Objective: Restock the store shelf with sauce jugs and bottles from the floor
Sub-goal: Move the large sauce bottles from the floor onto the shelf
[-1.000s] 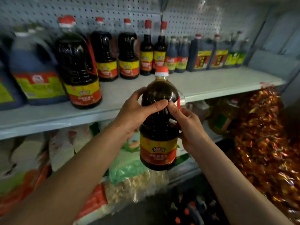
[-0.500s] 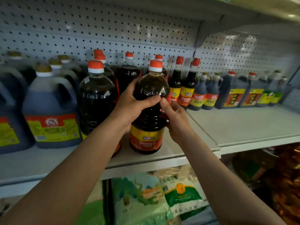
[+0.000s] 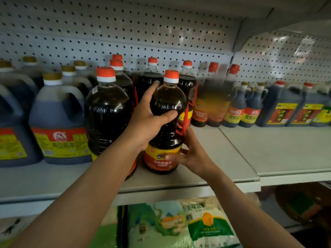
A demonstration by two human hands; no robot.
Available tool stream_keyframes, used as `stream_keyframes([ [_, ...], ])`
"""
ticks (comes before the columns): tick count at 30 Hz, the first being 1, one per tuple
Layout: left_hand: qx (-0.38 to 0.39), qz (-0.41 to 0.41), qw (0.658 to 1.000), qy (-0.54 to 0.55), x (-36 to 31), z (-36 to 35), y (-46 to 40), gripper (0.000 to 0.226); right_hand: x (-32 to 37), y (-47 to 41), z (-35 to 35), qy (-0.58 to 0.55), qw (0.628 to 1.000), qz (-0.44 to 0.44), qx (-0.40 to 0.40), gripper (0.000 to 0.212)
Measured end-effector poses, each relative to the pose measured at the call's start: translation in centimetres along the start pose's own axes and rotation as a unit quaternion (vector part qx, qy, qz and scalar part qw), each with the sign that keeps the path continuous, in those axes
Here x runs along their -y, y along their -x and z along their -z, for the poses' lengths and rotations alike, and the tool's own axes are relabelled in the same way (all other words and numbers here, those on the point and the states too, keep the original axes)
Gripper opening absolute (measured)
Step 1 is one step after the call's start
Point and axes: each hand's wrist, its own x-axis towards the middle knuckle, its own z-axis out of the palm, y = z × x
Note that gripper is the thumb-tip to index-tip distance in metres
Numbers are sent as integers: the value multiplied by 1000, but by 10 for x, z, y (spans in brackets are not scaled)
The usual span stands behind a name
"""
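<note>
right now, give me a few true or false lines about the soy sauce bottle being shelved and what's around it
1. Both hands hold the soy sauce bottle. True: the left hand wraps its shoulder, and the right hand has its grip low by the label.
2. Its cap is yellow. False: it is orange over a white ring.
3. It is at the shelf, right of the matching front bottle. True.
4. The handled jugs stand to its right. False: they stand far left.
5. The shelf below holds cans. False: it holds bagged goods.
</note>
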Motion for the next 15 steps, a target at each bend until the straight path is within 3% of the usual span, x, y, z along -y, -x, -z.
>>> stream_keyframes([
  [15, -55, -19, 998, -12, 23, -12, -43, 79, -18, -51, 5, 37, 998, -40, -13, 100],
])
